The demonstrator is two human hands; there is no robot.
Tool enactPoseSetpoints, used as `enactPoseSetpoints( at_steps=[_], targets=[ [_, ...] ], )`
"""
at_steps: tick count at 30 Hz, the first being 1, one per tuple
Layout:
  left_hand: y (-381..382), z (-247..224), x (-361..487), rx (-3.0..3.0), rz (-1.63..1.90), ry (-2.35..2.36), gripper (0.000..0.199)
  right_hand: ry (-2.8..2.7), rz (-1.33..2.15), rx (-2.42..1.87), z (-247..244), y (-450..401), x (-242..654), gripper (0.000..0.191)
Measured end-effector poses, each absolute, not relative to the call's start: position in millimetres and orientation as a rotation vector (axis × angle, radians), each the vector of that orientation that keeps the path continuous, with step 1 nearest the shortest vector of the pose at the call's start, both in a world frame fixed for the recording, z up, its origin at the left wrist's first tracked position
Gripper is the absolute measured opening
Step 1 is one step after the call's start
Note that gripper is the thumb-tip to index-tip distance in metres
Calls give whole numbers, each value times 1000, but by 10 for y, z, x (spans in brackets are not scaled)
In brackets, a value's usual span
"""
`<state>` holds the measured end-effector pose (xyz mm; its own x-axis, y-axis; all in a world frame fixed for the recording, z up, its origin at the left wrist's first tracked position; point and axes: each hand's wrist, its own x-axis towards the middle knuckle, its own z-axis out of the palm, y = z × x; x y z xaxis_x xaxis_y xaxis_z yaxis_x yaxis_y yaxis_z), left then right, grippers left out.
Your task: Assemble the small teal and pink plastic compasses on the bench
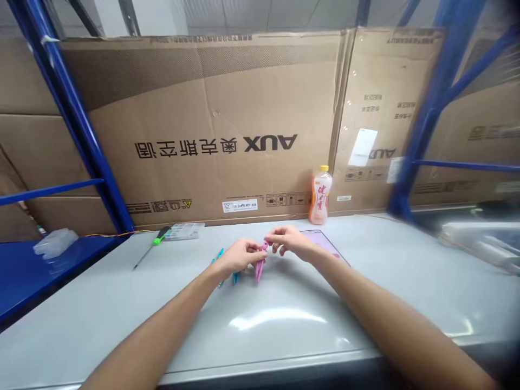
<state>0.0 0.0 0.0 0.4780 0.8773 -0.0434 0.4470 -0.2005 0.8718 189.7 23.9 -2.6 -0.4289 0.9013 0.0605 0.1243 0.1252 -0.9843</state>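
Observation:
A small pink object [259, 271] with a pointed lower end is pinched in my left hand [240, 255], above the middle of the grey table. The fingertips of my right hand [290, 242] are closed at its top end. Blue pieces [236, 278] lie under and beside my left hand, partly hidden by it. Just behind my right hand is a flat tablet-like item [320, 239] with a pinkish face, partly covered by the hand and forearm.
On the grey table [284, 341], a green-handled screwdriver [156, 240] lies at the left beside a clear plastic case [184, 231]. A pink bottle with a yellow cap [320, 197] stands at the back against a large cardboard box [211, 114]. Blue rack posts flank the table.

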Motion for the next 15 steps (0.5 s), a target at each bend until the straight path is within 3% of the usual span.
enactPoseSetpoints(
  at_steps=[8,15],
  targets=[
    [-51,-20,46,1769,522,1105,35,-1798,1117,-1178,132,280,2227,26],
    [-44,-83,99,1623,607,1138,39,-2159,1264,-1430,83,255,2234,19]
  ],
)
